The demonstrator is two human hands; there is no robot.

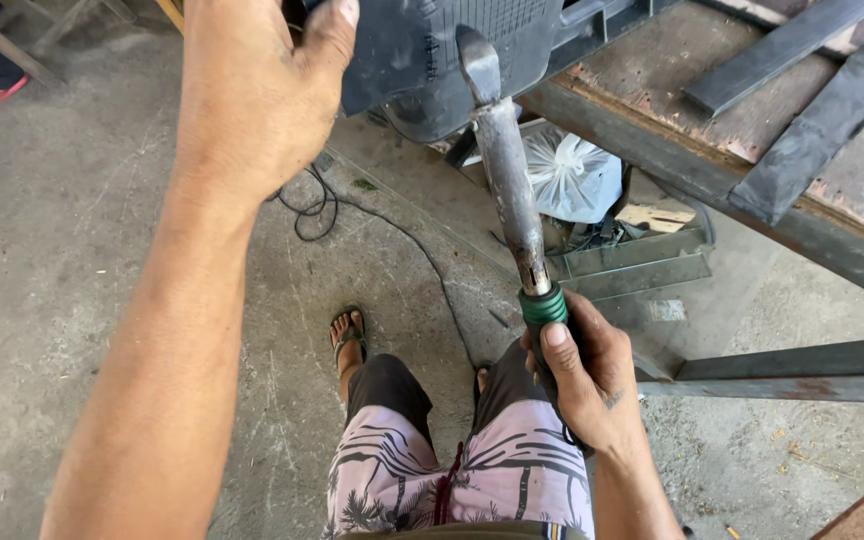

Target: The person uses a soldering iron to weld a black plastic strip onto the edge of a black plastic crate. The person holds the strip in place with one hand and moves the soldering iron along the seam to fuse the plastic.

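Right hand [592, 375] is clenched around the green handle of a soldering iron [507, 170], tip at 12 o'clock against a dark plastic panel [432, 50]. Left hand [252, 90] grasps the panel's edge at 10 o'clock. A metal workbench [752, 140] stands at 2 o'clock.
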